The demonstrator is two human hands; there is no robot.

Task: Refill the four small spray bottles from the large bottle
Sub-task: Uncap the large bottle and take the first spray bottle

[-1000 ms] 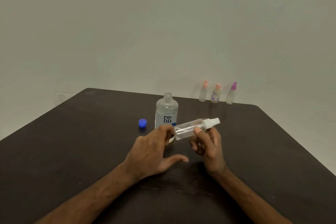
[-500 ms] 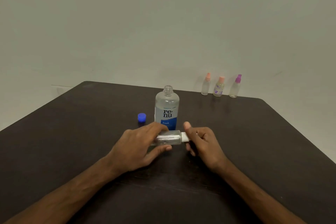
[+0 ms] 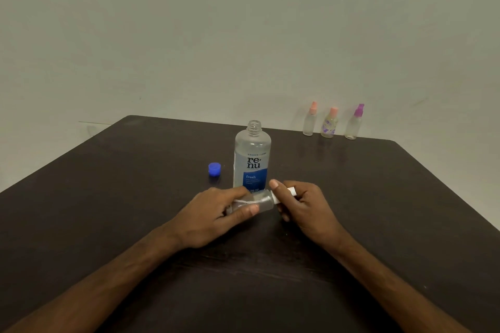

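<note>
A clear small spray bottle (image 3: 259, 201) lies sideways between my hands, just above the dark table (image 3: 108, 197). My left hand (image 3: 216, 213) grips its body, thumb underneath. My right hand (image 3: 303, 205) is curled round its white spray top (image 3: 290, 192). Right behind stands the large clear bottle (image 3: 252, 154) with a blue label, its neck uncapped. Its blue cap (image 3: 214, 169) lies to its left on the table.
Three more small spray bottles stand in a row at the table's far right edge by the wall: one with an orange top (image 3: 309, 123), one flowered with an orange top (image 3: 329, 123), one with a purple top (image 3: 354, 123).
The small bottle has come down from a raised tilt to lie level between both hands. My left hand has closed round its body, my right hand round the white top.
</note>
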